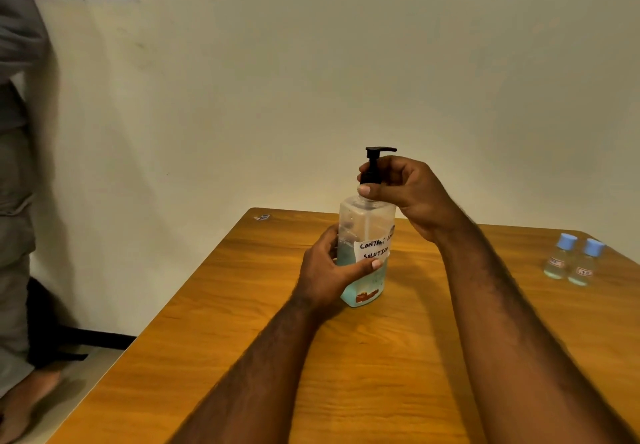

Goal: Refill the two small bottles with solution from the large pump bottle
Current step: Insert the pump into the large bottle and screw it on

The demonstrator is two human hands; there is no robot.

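Observation:
The large pump bottle (pixel 366 232) stands upright near the middle of the wooden table (pixel 263 357). It is clear plastic, holds pale blue liquid and carries a white handwritten label. My left hand (pixel 332 267) wraps around its lower body. My right hand (pixel 408 194) grips the black pump collar (pixel 372 171) just under the nozzle. Two small clear bottles with light blue caps stand side by side at the far right, one (pixel 558 258) next to the other (pixel 585 265). Both are capped and a little liquid shows in them.
A person in grey clothes (pixel 17 166) stands barefoot at the left, beside the table. A small sticker (pixel 262 217) lies on the table's back left corner. The cream wall (pixel 311 79) rises right behind the table's far edge.

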